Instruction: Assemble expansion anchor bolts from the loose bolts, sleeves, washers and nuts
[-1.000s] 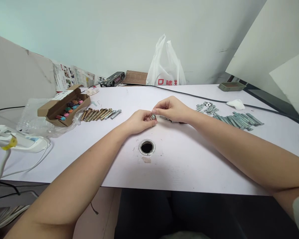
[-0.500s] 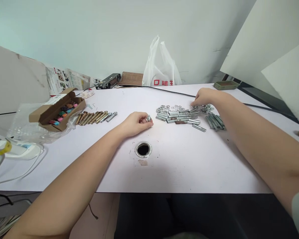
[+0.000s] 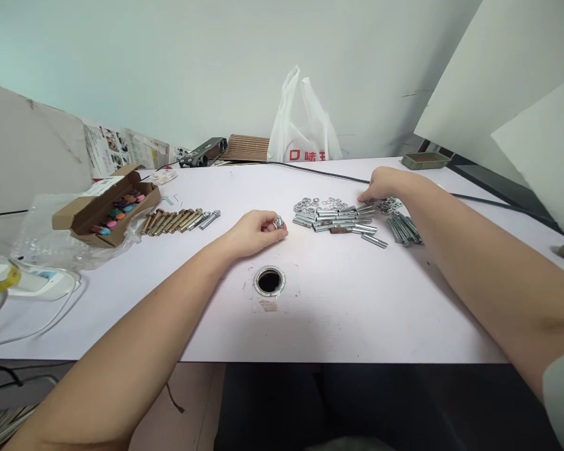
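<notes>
Your left hand point(image 3: 256, 232) rests on the white table point(image 3: 338, 294), fingers curled shut around a small silver bolt point(image 3: 279, 222) whose end pokes out between thumb and forefinger; just below that hand sits the round cable hole point(image 3: 269, 281). Your right hand point(image 3: 384, 183) is stretched far forward, palm down, fingertips on the pile of nuts point(image 3: 389, 204); whether it grips one, you cannot tell. Between your two hands lie the loose washers point(image 3: 317, 203) and the short silver sleeves point(image 3: 341, 220); just nearer you than the right hand, a bundle of long silver bolts point(image 3: 404, 228).

Containers: well left of your left hand, an open cardboard box point(image 3: 104, 205) holding small coloured pieces, pink, teal and dark, sitting on a clear plastic bag point(image 3: 51, 241); a row of brass-coloured anchor bolts point(image 3: 173, 220) between box and left hand. Beyond both hands, against the wall, a white carrier bag point(image 3: 303, 128), contents hidden; right of the right hand, a shallow green tray point(image 3: 425, 161), contents not discernible.
</notes>
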Demonstrator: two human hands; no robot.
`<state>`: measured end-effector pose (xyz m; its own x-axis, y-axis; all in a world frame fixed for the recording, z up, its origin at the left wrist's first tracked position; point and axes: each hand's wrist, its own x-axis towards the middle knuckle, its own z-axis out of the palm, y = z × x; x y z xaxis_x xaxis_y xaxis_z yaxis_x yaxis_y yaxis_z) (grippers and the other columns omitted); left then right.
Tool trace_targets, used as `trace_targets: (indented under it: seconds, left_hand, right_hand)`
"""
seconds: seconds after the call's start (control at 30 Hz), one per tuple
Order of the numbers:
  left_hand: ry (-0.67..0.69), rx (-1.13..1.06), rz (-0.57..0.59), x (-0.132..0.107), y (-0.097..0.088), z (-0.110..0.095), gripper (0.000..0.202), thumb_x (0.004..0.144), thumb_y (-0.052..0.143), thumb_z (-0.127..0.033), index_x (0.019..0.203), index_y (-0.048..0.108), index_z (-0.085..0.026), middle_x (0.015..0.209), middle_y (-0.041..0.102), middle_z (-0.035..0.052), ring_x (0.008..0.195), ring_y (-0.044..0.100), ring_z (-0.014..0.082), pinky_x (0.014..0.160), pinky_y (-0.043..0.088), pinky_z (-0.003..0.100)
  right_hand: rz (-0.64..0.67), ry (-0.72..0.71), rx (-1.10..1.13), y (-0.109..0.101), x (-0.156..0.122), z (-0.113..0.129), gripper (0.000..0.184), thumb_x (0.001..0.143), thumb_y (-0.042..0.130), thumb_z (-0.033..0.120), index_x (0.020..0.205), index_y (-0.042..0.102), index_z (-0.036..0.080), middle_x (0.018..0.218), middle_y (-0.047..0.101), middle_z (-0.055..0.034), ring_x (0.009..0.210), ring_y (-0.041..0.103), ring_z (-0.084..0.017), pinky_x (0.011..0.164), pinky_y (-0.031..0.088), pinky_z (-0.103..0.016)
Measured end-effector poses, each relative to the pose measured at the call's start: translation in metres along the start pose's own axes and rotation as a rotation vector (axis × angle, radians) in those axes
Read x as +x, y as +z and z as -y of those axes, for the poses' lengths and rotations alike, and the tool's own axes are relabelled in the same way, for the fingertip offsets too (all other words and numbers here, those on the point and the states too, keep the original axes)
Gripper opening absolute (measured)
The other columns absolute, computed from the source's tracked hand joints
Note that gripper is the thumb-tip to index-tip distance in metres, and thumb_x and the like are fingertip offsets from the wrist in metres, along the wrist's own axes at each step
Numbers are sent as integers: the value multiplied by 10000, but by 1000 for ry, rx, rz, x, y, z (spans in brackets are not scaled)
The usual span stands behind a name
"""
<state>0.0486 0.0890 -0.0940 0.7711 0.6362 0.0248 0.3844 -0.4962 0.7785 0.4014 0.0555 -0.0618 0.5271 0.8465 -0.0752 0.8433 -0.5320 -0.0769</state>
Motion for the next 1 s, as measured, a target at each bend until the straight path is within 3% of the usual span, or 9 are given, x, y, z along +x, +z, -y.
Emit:
trace_targets:
  seconds: [0.1,0.17,0.3,0.4,0.53,0.77,0.9,1.0]
  left_hand:
    - [1,-10,-2,0,0,-1,274,796,671,-418,854,660,-150,627,471,-48,569,402,67,539,314,225]
    - [-1,-28,4,0,1,-2,274,791,675,-419,851,661,-152,625,466,-47,565,398,68,534,309,224]
    - [-11,-52,2,0,2,-2,292,777,679,-433,850,659,-151,622,460,-44,558,394,73,525,301,229]
    - [-19,-42,-5,-1,2,-2,287,772,675,-434,776,624,-151,594,427,-48,540,367,71,517,281,234]
    - [-19,-39,9,-1,2,-3,290,773,669,-417,696,562,-157,569,391,-56,521,333,61,509,258,232]
    - [3,-86,14,1,2,1,283,761,683,-422,813,630,-149,626,457,-45,554,375,68,521,295,227]
    - [7,-73,17,1,2,0,273,759,682,-410,788,628,-143,618,450,-43,560,371,69,522,286,229]
    - [5,-75,16,0,2,1,296,768,673,-430,772,615,-141,625,457,-39,565,373,71,519,282,230]
  right_hand:
    - [31,-42,161,-20,-32,27,252,701,775,397,768,712,162,869,674,-130,766,612,-263,643,469,-393]
    - [-33,-271,343,-28,-60,53,235,727,752,386,844,741,183,895,689,-115,761,605,-234,636,471,-369]
    - [46,-869,601,-18,-107,105,264,763,689,322,973,763,181,943,723,-83,806,629,-199,705,501,-335]
    - [93,-1050,642,0,-119,124,243,784,621,233,969,772,188,946,740,-48,836,641,-179,752,499,-312]
    - [97,-1070,696,13,-115,125,247,785,605,189,959,779,209,923,750,-30,855,658,-183,758,500,-305]
    - [216,-985,871,24,-110,118,245,813,650,261,1029,752,209,942,740,-45,849,653,-191,752,511,-329]
    - [154,-911,890,30,-112,120,233,761,726,319,944,736,173,872,718,-60,802,630,-182,727,500,-324]
    - [107,-838,875,33,-112,121,360,694,793,370,974,713,160,856,696,-65,785,607,-179,690,481,-315]
